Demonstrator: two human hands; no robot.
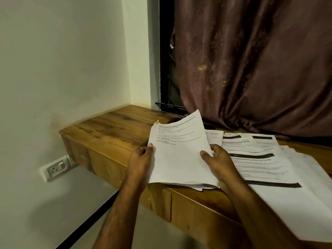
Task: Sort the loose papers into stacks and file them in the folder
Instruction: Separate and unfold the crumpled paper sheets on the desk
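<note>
I note a brown patterned curtain [260, 69] hanging in folds behind a grained wooden counter [115, 126]. Printed white sheets [269, 164] lie fanned across its right side. My sheaf of papers [179, 155] is held above the front edge, long axis pointing away, top corner curling. Left hand [142, 159] and right hand [219, 162]: each grip pinches a side edge.

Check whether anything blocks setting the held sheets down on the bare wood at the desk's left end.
Nothing visible does. The held sheets are pinched by the left hand and right hand; the desk there shows only wood.
</note>
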